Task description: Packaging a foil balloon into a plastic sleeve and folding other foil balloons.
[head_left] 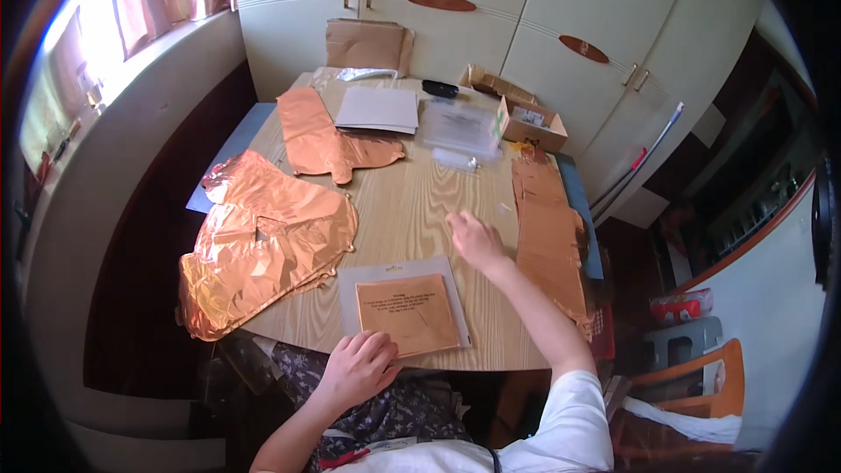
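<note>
Here, left hand [359,366] at copper packet [405,320], right hand [476,243] over table [399,223]; cannot tell either grip.

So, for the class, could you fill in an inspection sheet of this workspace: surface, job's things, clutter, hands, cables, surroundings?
Surface: wood-grain table, bare across its middle.
Job's things: clear pouch with a folded copper-coloured sheet inside, at the near edge; two crinkled copper foil shapes on the left; long copper-coloured stack on the right.
Clutter: white sheets, clear bags, black object and open cardboard box, toward the far side.
Hands: left hand at the pouch's lower left corner; right hand over the table, fingers curled, grip unclear.
Cables: nothing seen.
Surroundings: pale cabinets behind, window left, wooden chair right.
</note>
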A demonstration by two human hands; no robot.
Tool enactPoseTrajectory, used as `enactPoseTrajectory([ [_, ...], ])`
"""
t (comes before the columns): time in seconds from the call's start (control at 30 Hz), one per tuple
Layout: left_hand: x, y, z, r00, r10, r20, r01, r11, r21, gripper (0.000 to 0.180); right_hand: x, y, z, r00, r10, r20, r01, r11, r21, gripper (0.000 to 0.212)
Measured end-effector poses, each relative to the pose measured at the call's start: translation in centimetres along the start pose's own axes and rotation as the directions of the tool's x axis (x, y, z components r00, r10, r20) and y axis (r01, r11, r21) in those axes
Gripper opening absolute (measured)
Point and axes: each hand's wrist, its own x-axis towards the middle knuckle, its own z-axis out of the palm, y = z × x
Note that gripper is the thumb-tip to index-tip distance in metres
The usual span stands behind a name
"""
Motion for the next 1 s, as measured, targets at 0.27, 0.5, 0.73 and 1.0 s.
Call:
enactPoseTrajectory([
  [0.27,4.7,0.5,3.5,0.966,0.257,0.031,-0.253,0.962,-0.103,0.027,-17.3,-5.4,-7.7,0.936,0.18,0.302,-0.343,0.656,0.672,0.019],
  [0.5,5.4,0.2,5.5,0.97,0.241,0.017,-0.236,0.96,-0.153,0.019,-23.0,-10.0,-8.3,0.943,0.269,0.195,-0.324,0.619,0.715,0.023],
  [0.73,5.3,0.1,5.5,0.987,0.162,-0.013,-0.16,0.952,-0.262,0.018,-22.3,-11.5,-6.7,0.987,0.15,0.064,-0.161,0.824,0.543,0.022],
  [1.0,5.1,-0.1,5.9,0.992,0.117,-0.044,-0.125,0.953,-0.275,0.018,-20.5,-12.2,-4.8,0.989,0.151,-0.002,-0.138,0.91,0.39,0.018],
])
